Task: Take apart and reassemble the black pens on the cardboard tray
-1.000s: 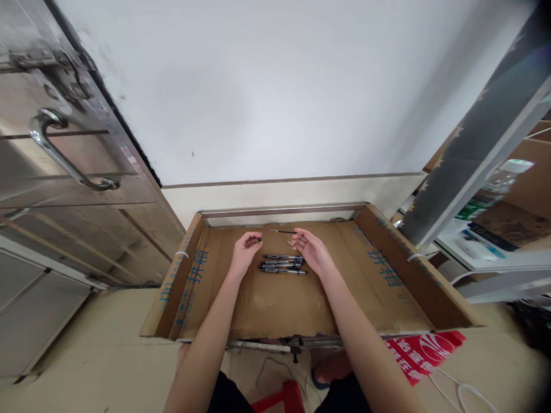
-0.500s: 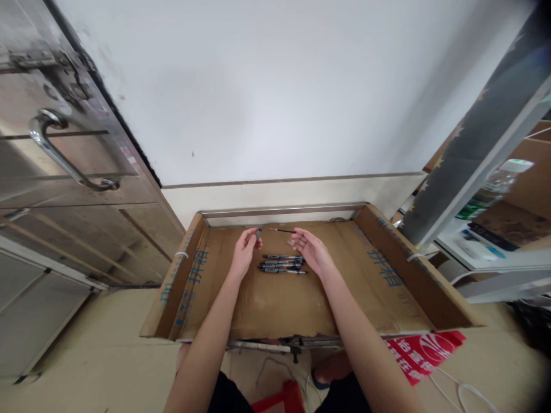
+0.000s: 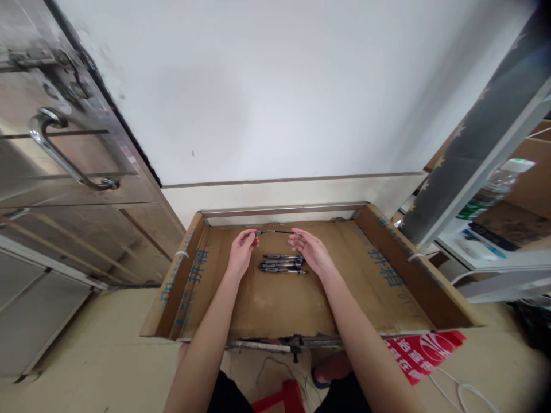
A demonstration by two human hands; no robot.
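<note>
My left hand [image 3: 241, 252] is closed in a pinch on a small dark pen part [image 3: 257, 233] above the far side of a cardboard tray [image 3: 404, 269]. My right hand [image 3: 310, 250] pinches a thin black pen refill [image 3: 280, 232] that points left, its tip meeting the part in my left hand. Between and just below both hands, several black pens [image 3: 282, 264] lie side by side on the tray floor.
The tray rests on a metal frame against a white wall. A metal door with a curved handle [image 3: 64, 155] stands at the left. Shelving with a bottle [image 3: 495, 189] and boxes is at the right. A red sign [image 3: 426, 350] and a white cable [image 3: 460, 390] lie on the floor.
My left hand turned the small pen part towards the right and brought it to the tip of the refill. My right hand stayed almost still.
</note>
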